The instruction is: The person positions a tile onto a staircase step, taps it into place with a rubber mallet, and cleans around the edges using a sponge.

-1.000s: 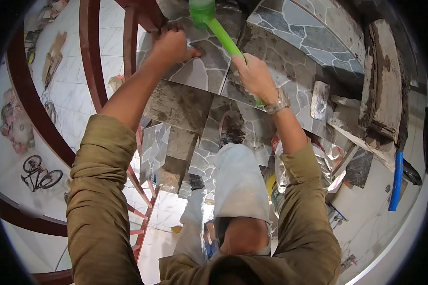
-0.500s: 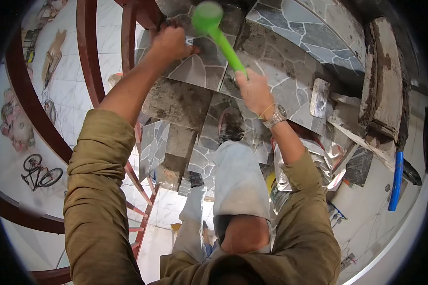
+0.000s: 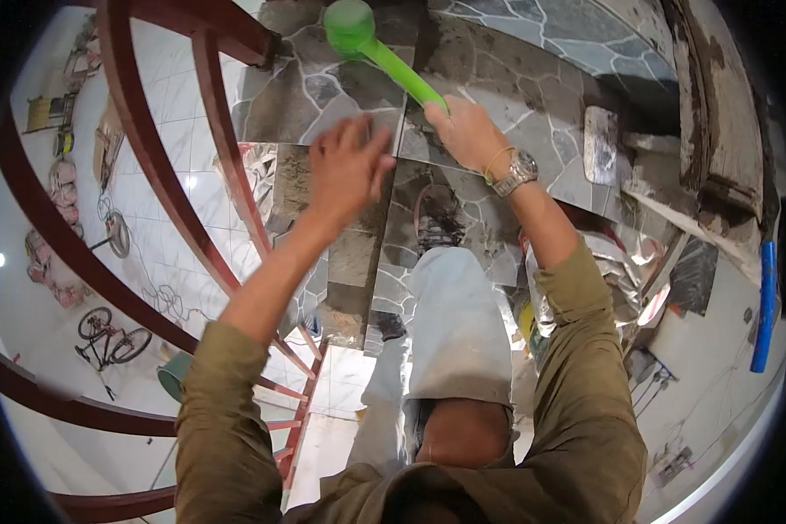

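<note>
My right hand (image 3: pixel 470 135) is wrapped round the handle of a bright green mallet (image 3: pixel 402 73). The mallet's round head hangs over a grey stone-patterned tile (image 3: pixel 310 100) at the top of the stairs. My left hand (image 3: pixel 348 170) is empty, its fingers apart and a little blurred, above that tile's near edge. Between the tile and the step below runs a straight joint. Whether the mallet head touches the tile, I cannot tell.
Dark red railings (image 3: pixel 162 157) curve along the left, above a lower floor with a bicycle (image 3: pixel 109 341). A flat metal trowel (image 3: pixel 601 147) lies on the right, near rough timber (image 3: pixel 732 113) and a blue pipe (image 3: pixel 764 306). My shoe (image 3: pixel 439 218) rests on the patterned step.
My left hand has left the tile's far-left corner by the railing post and come nearer to me and right. The mallet, still in my right hand, appears slightly further left in view.
</note>
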Motion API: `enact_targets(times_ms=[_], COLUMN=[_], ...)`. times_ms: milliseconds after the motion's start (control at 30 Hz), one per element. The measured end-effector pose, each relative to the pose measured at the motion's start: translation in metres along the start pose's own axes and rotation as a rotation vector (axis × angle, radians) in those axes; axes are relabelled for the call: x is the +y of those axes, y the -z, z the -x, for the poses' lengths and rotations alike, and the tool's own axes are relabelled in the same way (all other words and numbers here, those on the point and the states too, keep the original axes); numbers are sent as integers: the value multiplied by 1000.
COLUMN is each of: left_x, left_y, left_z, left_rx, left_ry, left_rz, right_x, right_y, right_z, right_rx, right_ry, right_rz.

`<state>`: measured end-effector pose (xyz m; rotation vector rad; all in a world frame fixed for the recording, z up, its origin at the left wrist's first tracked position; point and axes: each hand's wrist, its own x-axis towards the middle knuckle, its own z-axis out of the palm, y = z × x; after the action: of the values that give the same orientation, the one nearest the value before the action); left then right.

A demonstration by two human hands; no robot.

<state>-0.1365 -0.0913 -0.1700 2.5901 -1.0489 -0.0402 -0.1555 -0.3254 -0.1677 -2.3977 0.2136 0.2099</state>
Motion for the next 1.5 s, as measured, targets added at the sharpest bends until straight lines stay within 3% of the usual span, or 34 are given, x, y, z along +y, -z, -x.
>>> enact_targets(times_ms=[200, 300, 400, 433, 500, 533, 633, 733, 767, 867, 900, 1000, 1100, 1200, 1300, 1400, 1500], left_x=[20, -8, -48, -59, -74, -81, -117, -125, -138, -151, -139, -167, -149, -163, -111, -182, -157], left_y=[1, 13, 30, 36, 53, 54, 43, 52, 43, 32, 35, 16, 33, 14, 68, -3, 21], left_z=[11, -15, -70, -87, -115, -124, -128, -142, -146, -138, -142, -140, -149, -148, -143, -143, -162], left_rx=[-43, -226, -25, 0, -313, -474, -282, -548, -522, -277, -443, -251, -544, -371, -587, -94, -653], left_ry=[-66, -96, 23, 56, 119, 145, -11, 70, -58, -173, 17, -159, 25, -18, 139, -222, 115], left_rz=[-63, 109, -80, -203, -371, -449, -303, -241, -244, -238, -309, -218, -155, -276, -211, -240, -316], right_x=[13, 10, -4, -7, -12, -13, -12, -10, -10, -30, -37, -52, -56, -22, -52, -36, -30], right_y=[-8, -4, 7, 7, 8, 8, 4, -5, -5, 13, 16, 18, 11, -7, 11, -2, 5], right_z=[-11, -9, -4, -3, 0, 5, 13, 14, 12, 14, 16, 21, 27, 12, 21, 20, 17], right_rx=[-32, -47, -71, -111, -197, -180, -121, -59, -46, -67, -50, 60, 86, 41, 41, 69, 41], right_ry=[-7, 196, 233, 111, -142, -56, 47, -84, -70, -9, -10, -51, -107, -32, -166, -89, 53], right_rz=[20, 146, 115, -15, -263, -207, -132, -148, -109, -53, -73, -156, -210, -113, -192, -157, -79])
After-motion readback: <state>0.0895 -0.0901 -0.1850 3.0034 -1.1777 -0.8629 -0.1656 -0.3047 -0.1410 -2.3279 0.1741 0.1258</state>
